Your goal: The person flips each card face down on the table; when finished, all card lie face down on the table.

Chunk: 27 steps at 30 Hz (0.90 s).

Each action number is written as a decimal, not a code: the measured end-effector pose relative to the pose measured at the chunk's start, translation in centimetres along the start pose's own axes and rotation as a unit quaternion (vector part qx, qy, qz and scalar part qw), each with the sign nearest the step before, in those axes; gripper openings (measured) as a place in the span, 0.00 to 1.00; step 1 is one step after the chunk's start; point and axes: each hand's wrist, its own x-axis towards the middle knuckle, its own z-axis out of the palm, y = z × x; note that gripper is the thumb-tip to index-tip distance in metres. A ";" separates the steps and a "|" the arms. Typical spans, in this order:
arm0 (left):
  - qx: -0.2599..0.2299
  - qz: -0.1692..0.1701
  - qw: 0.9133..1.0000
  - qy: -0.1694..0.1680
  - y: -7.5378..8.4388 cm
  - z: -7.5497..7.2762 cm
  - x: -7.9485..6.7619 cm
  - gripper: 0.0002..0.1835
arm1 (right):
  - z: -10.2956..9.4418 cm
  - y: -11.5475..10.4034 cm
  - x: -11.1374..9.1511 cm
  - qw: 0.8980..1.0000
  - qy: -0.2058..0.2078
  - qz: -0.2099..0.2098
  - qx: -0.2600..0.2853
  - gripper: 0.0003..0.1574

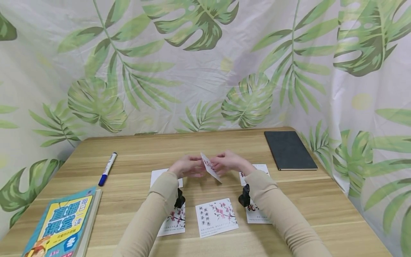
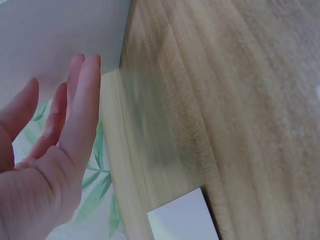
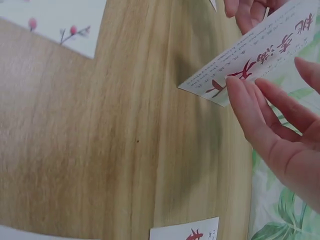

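Note:
A printed card (image 1: 210,167) stands tilted above the table between both hands, its red lettering and small print facing the right hand. The left hand (image 1: 188,166) has its extended fingers (image 2: 86,92) against the card's plain back, thumb apart. On the printed face rest the fingertips of the right hand (image 1: 229,161); its fingers (image 3: 250,107) are nearly straight. Nearer the body lies a blossom card (image 1: 216,218) with dark writing. Partly under the left arm are a white card (image 1: 158,175) and another blossom card (image 1: 173,225). The right arm partly hides two red-lettered cards, upper (image 1: 264,167) and lower (image 1: 257,217).
A colourful book (image 1: 61,225) lies at the front left of the wooden table (image 1: 128,200). Behind it is a white marker with a blue cap (image 1: 107,169). A black notebook (image 1: 289,150) sits at the back right. A leaf-patterned curtain (image 1: 205,71) hangs behind the table.

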 end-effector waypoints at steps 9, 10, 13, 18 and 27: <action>0.038 0.006 0.999 0.005 0.3 -0.1 -0.3 0.24 | 0.2 -0.8 -0.4 0.994 -0.065 -0.027 0.081 0.30; 0.042 0.005 0.999 0.006 0.3 -0.1 -0.4 0.24 | 0.2 -0.9 -0.5 0.994 -0.068 -0.025 0.088 0.31; 0.048 0.000 0.999 0.009 0.4 -0.1 -0.5 0.25 | 0.1 -1.1 -0.6 0.992 -0.074 -0.022 0.099 0.33; 0.057 -0.004 0.998 0.015 0.4 -0.1 -0.6 0.26 | -0.2 -1.2 -0.7 0.991 -0.086 -0.031 0.103 0.31; 0.106 -0.003 0.994 0.036 0.7 0.3 -0.6 0.24 | -0.7 -1.5 -1.1 0.991 -0.077 -0.033 0.108 0.27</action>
